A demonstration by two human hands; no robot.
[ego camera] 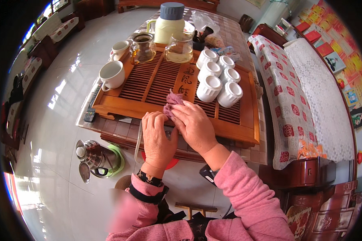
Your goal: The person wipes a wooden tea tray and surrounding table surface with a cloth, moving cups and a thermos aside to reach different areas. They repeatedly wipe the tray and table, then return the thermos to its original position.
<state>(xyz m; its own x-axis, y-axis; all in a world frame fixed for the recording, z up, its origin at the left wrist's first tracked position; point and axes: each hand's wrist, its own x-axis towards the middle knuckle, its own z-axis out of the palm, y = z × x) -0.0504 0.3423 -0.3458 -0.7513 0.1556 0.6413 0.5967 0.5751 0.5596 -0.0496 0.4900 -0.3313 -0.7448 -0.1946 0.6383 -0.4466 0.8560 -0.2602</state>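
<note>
My right hand [196, 126] presses a crumpled mauve cloth [174, 98] onto the front rim of a slatted wooden tea tray [120, 101]. Beside it, my left hand [158, 138] rests at the same rim with fingers bent; their tips are hidden, so its grip is unclear. Several white cups [209, 87] stand upside down on the tray's right side. Towards the back sit a glass teapot [142, 49] with dark contents and a glass pitcher [179, 51] holding pale liquid. A white mug [112, 74] stands at the left rim, with another mug [120, 48] behind it.
Behind the tray stands a pale yellow thermos jug [169, 28] near a plastic bag [206, 22]. A remote control [90, 115] lies at the table's left edge. On the floor is a metal kettle [93, 155]. A pale hose [138, 144] hangs by my left hand. A covered bench [277, 90] flanks the right.
</note>
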